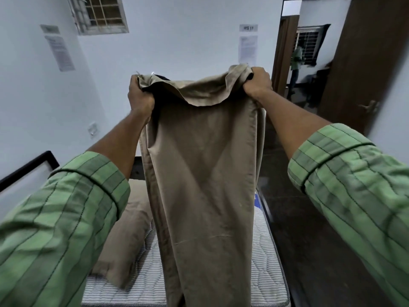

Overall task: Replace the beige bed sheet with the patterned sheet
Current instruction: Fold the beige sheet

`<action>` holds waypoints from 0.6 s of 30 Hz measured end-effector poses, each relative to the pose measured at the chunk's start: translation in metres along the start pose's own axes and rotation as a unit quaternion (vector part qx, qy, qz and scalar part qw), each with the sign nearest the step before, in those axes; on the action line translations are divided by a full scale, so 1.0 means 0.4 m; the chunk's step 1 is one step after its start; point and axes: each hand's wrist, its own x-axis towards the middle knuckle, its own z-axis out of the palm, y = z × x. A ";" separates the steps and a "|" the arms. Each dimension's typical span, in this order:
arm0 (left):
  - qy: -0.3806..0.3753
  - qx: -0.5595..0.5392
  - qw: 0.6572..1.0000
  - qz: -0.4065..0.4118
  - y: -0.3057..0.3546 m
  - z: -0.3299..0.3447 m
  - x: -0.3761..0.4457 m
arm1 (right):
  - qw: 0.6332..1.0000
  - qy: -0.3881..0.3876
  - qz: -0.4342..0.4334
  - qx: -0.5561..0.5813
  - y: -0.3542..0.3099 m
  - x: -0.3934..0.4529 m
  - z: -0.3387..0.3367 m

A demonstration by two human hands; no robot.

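**Beige sheet held up over the stripped mattress**

The person stands at the side of the bed and holds the beige bed sheet (201, 165) up at arm's length, above the mattress (263, 258). The left hand (139, 96) has its grip clenched on the sheet's upper left corner, with cloth bunched in the fist. The right hand (257, 82) has its grip clenched on the upper right corner, where the fabric wads up over the knuckles. Between the two hands the top edge sags and a loose flap folds forward. Below them the sheet hangs in one long folded panel that covers the middle of the mattress and runs out of view at the bottom edge.

The mattress lies bare, showing a white quilted cover with fine grey stripes. On it, left of the hanging sheet, rests a beige pillow (124, 242), touching the mattress surface. A black bed frame rail (26, 168) rises beyond the pillow, against the white wall. Both forearms come from rolled green checked sleeves (73, 218).

On the wall beyond the mattress hang two printed notices (248, 47) and a barred window (99, 13). Right of the mattress the floor is dark, and a brown door (363, 63) stands open onto another room. The patterned sheet is not visible.
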 end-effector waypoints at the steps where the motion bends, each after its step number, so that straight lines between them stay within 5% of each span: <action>1: -0.007 0.003 1.000 -0.005 -0.019 0.011 -0.004 | 1.000 -0.004 0.002 -0.006 0.017 0.003 0.017; 9: -0.055 0.022 0.997 -0.041 -0.225 0.165 0.059 | 0.998 -0.047 0.031 -0.039 0.167 0.131 0.195; 18: -0.093 0.116 0.974 -0.169 -0.623 0.420 0.064 | 0.975 -0.186 0.104 -0.069 0.490 0.301 0.548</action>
